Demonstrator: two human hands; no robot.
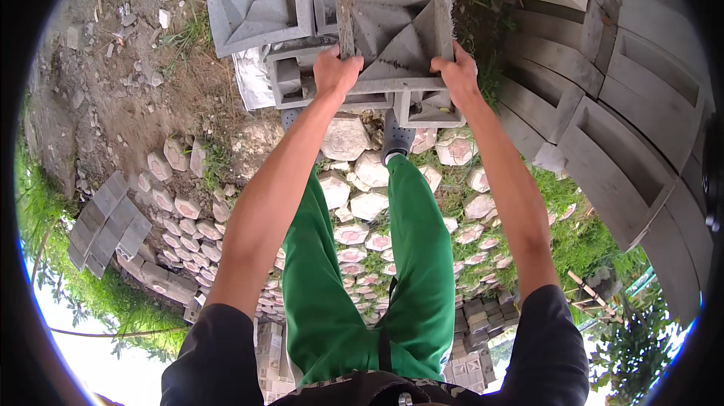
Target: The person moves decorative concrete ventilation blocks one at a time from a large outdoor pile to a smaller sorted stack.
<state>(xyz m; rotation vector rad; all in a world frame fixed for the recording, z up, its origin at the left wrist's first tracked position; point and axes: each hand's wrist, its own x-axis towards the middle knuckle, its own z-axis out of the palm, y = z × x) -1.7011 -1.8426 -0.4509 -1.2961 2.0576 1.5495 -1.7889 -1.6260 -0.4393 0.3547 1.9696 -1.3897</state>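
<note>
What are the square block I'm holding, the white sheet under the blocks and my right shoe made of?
The square block looks like concrete: matte, rough, grainy grey faces. The white sheet may be woven plastic sacking, slightly glossy, judging by its creases and frayed edge. The right shoe is probably moulded foam or rubber, dull grey, with holes.

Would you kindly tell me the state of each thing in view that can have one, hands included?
Held block: gripped at both sides, recessed face toward the camera.
Left hand: closed on the held block's left side.
Right hand: closed on its right side.
Upper-left block: set down, recessed face up.
White sack: partly covered.
Hexagonal pavers: laid close together, some gaps overgrown.
Large hollow blocks: stacked.
</note>
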